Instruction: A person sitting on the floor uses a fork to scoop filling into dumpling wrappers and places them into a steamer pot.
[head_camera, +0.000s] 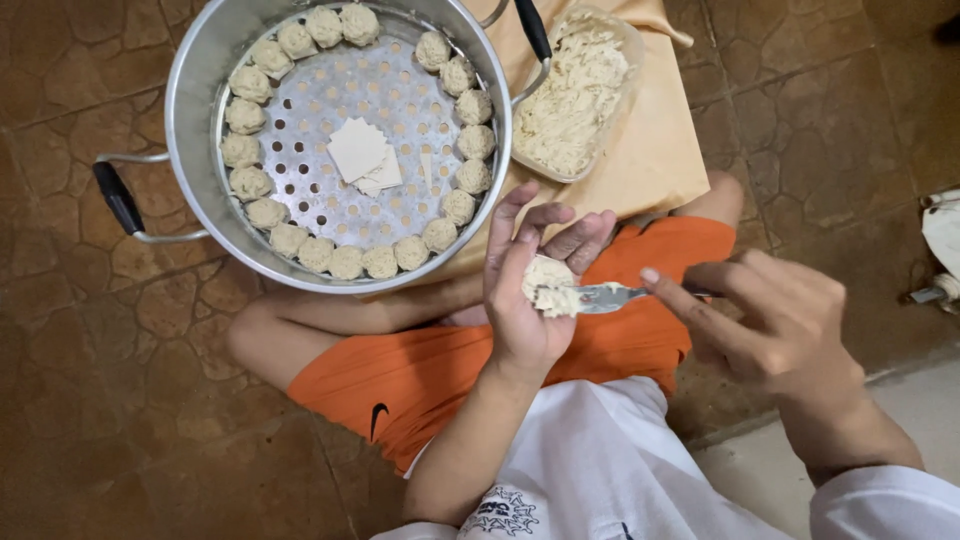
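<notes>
My left hand (525, 290) is cupped around a pale dumpling (548, 283), its wrapper filled with light mince. My right hand (770, 320) grips a metal spoon (600, 296) whose tip presses filling into that dumpling. Above them stands a large metal steamer pot (200, 70) with black handles. Several finished dumplings (345, 262) line the rim of its perforated tray, and a small stack of square wrappers (362, 155) lies at the tray's centre. A clear plastic tub of pale filling (572, 95) sits to the right of the pot on a tan cloth (660, 150).
I sit cross-legged in orange shorts (420, 375) and a white shirt on a brown stone-tile floor (120, 400). A lighter floor strip (900, 410) runs at the lower right. A white object (942, 235) lies at the right edge.
</notes>
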